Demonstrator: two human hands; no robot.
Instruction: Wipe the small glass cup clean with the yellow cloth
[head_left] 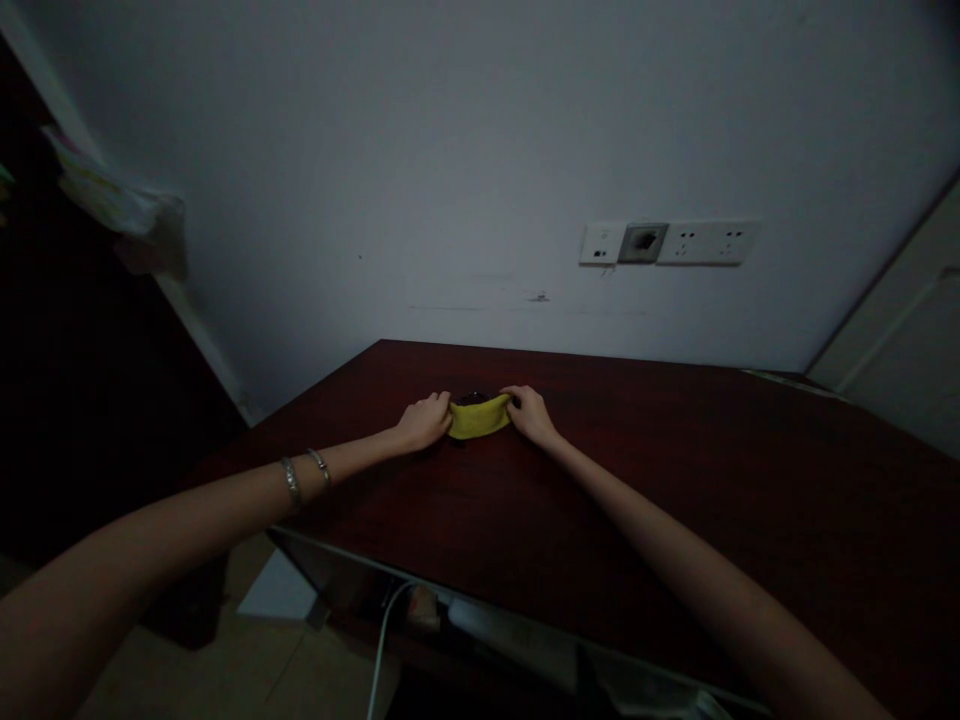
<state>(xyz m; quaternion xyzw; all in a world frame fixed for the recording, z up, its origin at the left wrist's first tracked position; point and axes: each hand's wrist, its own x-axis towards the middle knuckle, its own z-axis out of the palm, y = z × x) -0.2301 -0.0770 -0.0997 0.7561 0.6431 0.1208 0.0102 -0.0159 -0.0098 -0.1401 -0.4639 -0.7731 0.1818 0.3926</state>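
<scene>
A small yellow cloth (480,418) is stretched between my two hands just over the dark red tabletop (645,440). My left hand (426,420), with two silver bracelets on its forearm, pinches the cloth's left end. At the right end, the fingers of my right hand (531,414) are closed on the cloth. Right behind the cloth's upper edge a dark, shiny object (472,398) shows in part; most of it is hidden, so its kind is unclear.
A pale wall with a row of sockets (701,242) rises behind the table. Below the table's front edge is an open shelf with various items and a white cable (381,640). Plastic bags (135,215) hang at the left, and a white door (907,310) stands right.
</scene>
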